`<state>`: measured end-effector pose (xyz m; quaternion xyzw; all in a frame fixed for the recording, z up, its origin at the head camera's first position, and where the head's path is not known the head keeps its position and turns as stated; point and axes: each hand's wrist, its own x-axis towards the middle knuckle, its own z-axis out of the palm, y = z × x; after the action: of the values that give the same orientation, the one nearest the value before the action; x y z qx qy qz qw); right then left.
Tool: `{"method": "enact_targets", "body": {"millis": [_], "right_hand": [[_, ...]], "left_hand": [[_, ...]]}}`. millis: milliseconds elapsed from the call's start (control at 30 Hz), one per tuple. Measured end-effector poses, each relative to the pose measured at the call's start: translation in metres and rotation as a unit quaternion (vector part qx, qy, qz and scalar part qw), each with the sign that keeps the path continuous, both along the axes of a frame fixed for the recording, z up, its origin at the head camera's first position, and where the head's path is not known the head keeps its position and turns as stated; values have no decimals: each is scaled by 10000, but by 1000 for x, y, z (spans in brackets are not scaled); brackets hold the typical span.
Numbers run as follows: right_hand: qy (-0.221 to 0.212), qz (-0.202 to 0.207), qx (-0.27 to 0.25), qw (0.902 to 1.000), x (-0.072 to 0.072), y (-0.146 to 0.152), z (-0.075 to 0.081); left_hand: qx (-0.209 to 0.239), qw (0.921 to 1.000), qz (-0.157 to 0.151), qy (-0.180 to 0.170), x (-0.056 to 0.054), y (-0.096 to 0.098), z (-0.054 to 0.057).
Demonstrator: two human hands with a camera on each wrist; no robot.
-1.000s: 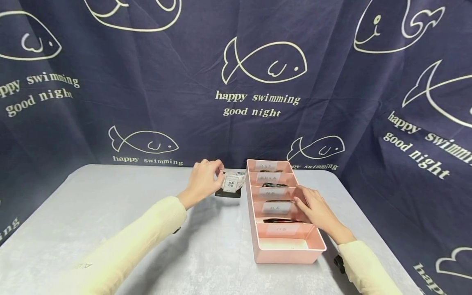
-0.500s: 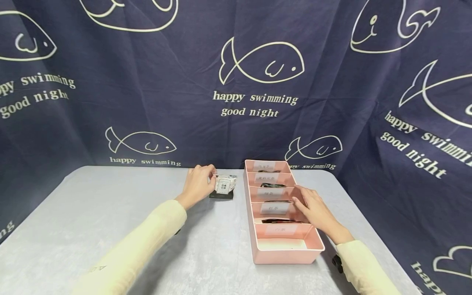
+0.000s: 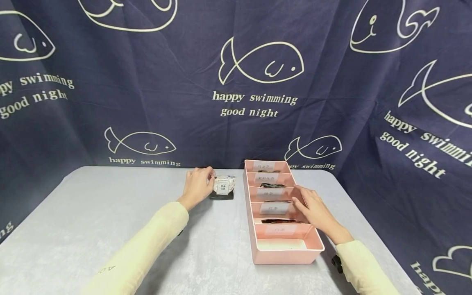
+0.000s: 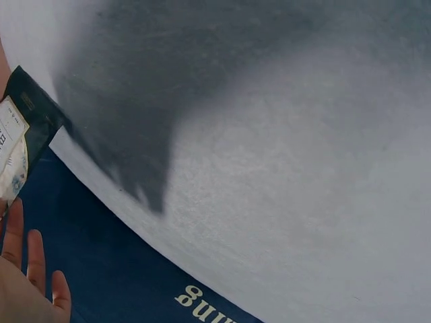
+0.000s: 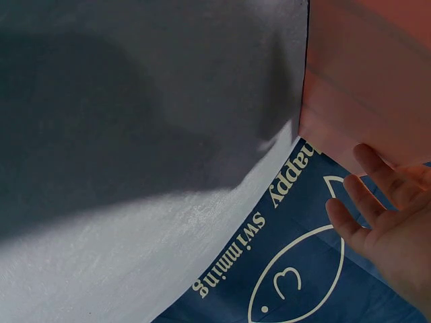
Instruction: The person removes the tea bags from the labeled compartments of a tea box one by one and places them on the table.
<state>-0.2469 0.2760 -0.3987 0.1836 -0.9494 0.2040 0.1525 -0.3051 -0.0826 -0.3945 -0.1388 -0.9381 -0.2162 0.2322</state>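
In the head view my left hand (image 3: 198,187) pinches the upper left edge of a tea bag packet (image 3: 223,187), pale and patterned above a black lower band, with a printed white label. It is left of a long pink divided box (image 3: 283,257). The left wrist view shows only part of the packet (image 4: 20,128) at its edge, with the other fingers (image 4: 37,259) extended. My right hand (image 3: 318,207) rests on the box's right rim, thumb over the inner side. In the right wrist view its fingers (image 5: 367,198) lie loosely extended by the outer wall.
Paper labels (image 3: 274,208) with Chinese characters mark the box's compartments. Dark packets (image 3: 281,221) lie in the rear ones; the front compartment shows its bare floor. The grey tabletop (image 3: 121,213) meets a dark blue fish-print cloth (image 3: 199,102) at the back and sides.
My left hand has moved left and slightly down with the tea bag packet, away from the box. The right hand stays on the rim. The view has shifted slightly.
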Motion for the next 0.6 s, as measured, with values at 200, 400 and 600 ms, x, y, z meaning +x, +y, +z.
{"method": "enact_targets", "body": {"millis": [200, 400, 600], "right_hand": [[32, -20, 19, 10000, -1, 0, 0], [36, -4, 12, 10000, -1, 0, 0], [68, 22, 4, 10000, 0, -1, 0]], "left_hand": [[-49, 9999, 55, -86, -2, -1, -2], [-147, 9995, 107, -240, -4, 0, -2], [-255, 9986, 187, -420, -6, -1, -4]]}}
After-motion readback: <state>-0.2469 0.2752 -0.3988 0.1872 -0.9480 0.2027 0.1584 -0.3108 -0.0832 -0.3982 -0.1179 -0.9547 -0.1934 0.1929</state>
